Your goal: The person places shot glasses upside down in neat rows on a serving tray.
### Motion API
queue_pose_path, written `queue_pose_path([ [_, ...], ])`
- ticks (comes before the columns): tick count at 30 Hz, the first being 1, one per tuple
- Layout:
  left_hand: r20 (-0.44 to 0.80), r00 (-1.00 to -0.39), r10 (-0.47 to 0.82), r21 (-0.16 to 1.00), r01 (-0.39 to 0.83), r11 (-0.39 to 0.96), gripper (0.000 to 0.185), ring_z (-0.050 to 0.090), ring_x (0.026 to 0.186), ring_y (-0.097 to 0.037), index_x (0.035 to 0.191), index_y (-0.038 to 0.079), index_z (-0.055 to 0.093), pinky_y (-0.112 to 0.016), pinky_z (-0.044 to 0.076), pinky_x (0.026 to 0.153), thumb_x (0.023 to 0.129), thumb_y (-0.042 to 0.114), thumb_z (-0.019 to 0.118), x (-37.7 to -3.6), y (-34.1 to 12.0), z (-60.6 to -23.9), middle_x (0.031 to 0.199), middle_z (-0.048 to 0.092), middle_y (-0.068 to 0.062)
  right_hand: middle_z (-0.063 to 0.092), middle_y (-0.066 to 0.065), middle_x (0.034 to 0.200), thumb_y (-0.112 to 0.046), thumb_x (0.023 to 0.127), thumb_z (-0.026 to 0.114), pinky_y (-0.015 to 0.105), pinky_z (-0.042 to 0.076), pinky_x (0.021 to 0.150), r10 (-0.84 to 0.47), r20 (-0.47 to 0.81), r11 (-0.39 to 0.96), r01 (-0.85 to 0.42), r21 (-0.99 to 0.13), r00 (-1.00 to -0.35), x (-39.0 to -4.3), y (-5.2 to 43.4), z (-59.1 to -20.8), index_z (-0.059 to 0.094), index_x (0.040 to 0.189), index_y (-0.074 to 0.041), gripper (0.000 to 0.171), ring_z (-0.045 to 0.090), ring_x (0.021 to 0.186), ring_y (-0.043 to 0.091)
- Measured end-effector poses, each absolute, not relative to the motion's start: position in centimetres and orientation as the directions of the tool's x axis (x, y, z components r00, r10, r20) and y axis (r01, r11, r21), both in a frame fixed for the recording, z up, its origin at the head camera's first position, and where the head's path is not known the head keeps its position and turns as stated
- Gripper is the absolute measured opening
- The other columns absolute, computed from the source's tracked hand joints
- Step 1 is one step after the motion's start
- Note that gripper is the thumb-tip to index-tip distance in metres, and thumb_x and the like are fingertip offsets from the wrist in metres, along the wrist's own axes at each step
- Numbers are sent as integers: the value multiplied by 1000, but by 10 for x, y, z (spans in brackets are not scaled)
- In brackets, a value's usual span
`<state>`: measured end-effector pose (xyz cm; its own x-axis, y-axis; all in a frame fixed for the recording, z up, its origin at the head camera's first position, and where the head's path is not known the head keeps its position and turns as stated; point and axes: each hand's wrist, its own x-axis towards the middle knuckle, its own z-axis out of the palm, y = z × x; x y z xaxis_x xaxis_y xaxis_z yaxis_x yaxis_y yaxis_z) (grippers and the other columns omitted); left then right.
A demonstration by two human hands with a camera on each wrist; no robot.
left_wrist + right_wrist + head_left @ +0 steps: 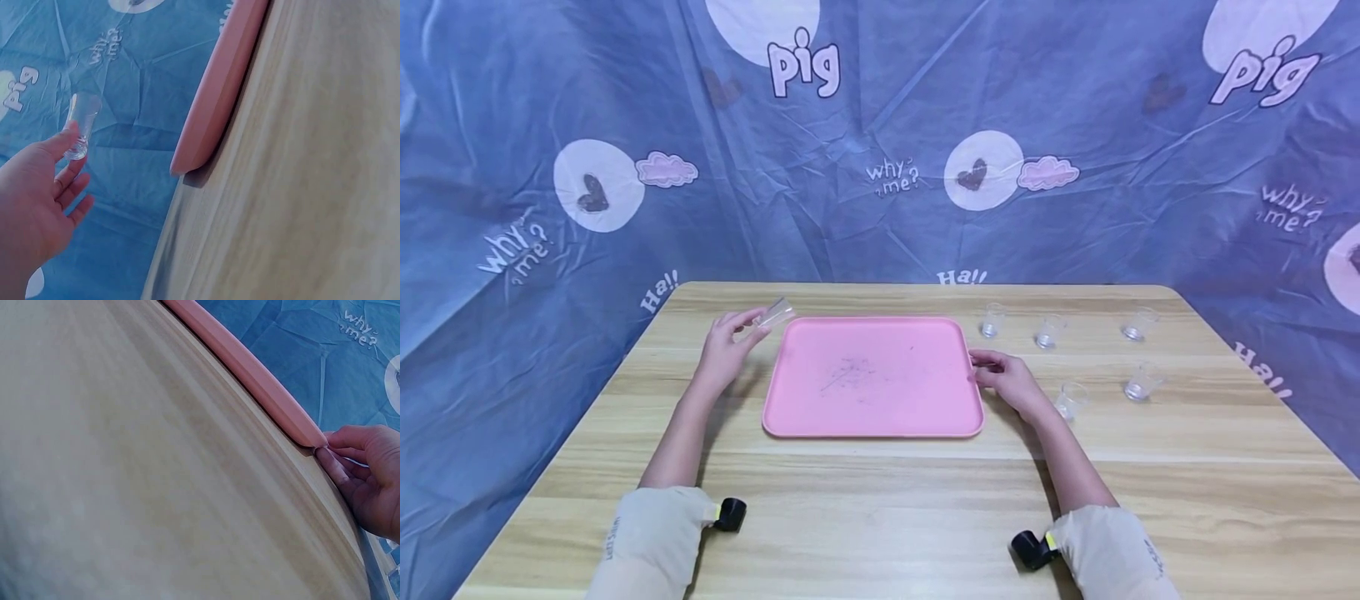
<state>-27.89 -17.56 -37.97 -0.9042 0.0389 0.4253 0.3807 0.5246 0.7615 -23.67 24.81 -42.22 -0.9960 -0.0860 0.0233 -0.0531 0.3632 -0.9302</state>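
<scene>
1. The pink tray [872,434] lies flat on the surface [880,517]; it looks light and stiff, easiest taken by its raised rim.
2. Right of the tray stands a nearby cup [1067,408]; the right hand [1009,383] pinches the tray's right rim between thumb and fingers.
3. Beside the tray's far left corner, the left hand [727,347] pinches a tilted cup [777,312], raised: probably light, rigid, slick, perhaps breakable. Grip its lower wall gently.
4. Four more cups [1046,337] stand right of the tray, farther back.
</scene>
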Motion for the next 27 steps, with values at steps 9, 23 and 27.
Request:
queue_pose_path([
  [9, 347, -937, -43, 845, 292, 448, 35, 50, 98, -30, 107, -6, 53, -41, 35, 95, 83, 12, 69, -282, -167, -376, 102, 57, -19, 52, 28, 117, 1, 87, 53, 19, 47, 73, -92, 25, 359, -57, -932, -995, -235, 248, -420, 44, 128, 12, 44, 56, 93, 19],
  [23, 406, -913, 43, 776, 369, 512, 30, 52, 98, -31, 107, -4, 64, -43, 38, 90, 82, 13, 69, -285, -159, -373, 105, 62, -20, 52, 27, 118, -1, 87, 55, 18, 47, 72, -89, 22, 358, -53, -932, -996, -237, 248, -420, 44, 128, 12, 44, 55, 93, 16],
  [27, 400, -913, 83, 764, 382, 521, 30, 51, 98, -33, 107, -5, 65, -45, 38, 90, 82, 11, 69, -286, -157, -373, 107, 61, -21, 53, 28, 118, -1, 87, 55, 18, 47, 72, -90, 24, 355, -55, -933, -996, -237, 248, -420, 44, 128, 12, 44, 55, 93, 17],
])
